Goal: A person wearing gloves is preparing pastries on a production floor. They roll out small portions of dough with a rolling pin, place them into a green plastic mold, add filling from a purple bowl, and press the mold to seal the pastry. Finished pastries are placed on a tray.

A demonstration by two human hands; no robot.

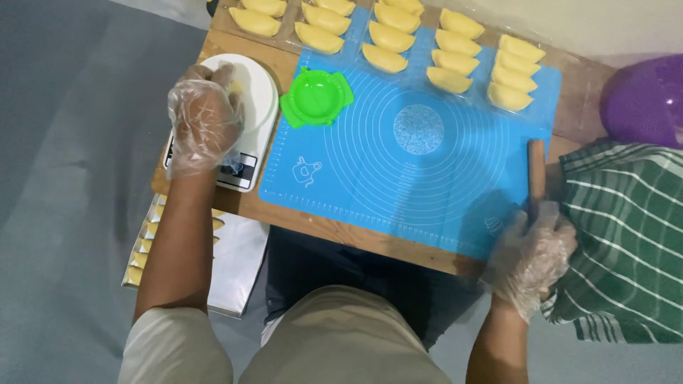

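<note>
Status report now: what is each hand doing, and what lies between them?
Left hand gloved, resting over white kitchen scale. Right hand gloved, gripping wooden rolling pin. Green dumpling press on blue mat; mat centre bare.

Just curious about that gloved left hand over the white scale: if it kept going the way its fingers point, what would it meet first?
Probably the yellow folded pastries beyond the scale; the left hand points up-frame toward them, though its height is unclear.
</note>
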